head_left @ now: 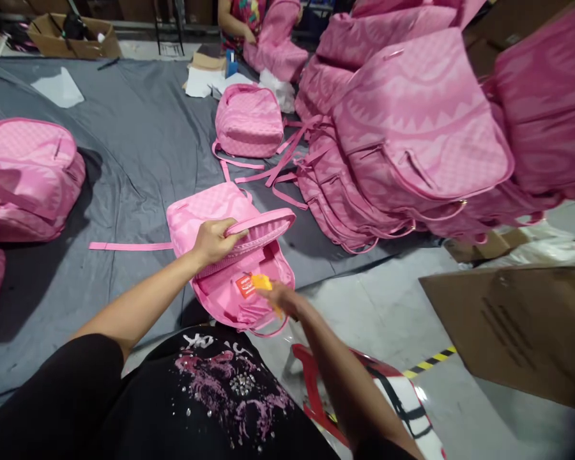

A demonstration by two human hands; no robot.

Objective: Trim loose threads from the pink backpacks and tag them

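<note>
- Open pink backpack: at near edge of grey-covered desk, directly in front of the person; mouth faces the body.
- Left hand: grasping the rim of the raised flap, thumb and fingers closed on it.
- Right hand: motion-blurred, at the bag's mouth; fingers grasping a yellow item, its kind too blurred to tell.
- Red label: inside the bag, just beside the yellow item.
- Smaller-looking pink backpack: beyond the open one, upright.
- Backpack pile: to the right; straps trail toward the middle.
- Co-worker's hand: at far edge, touching pink fabric.
</note>
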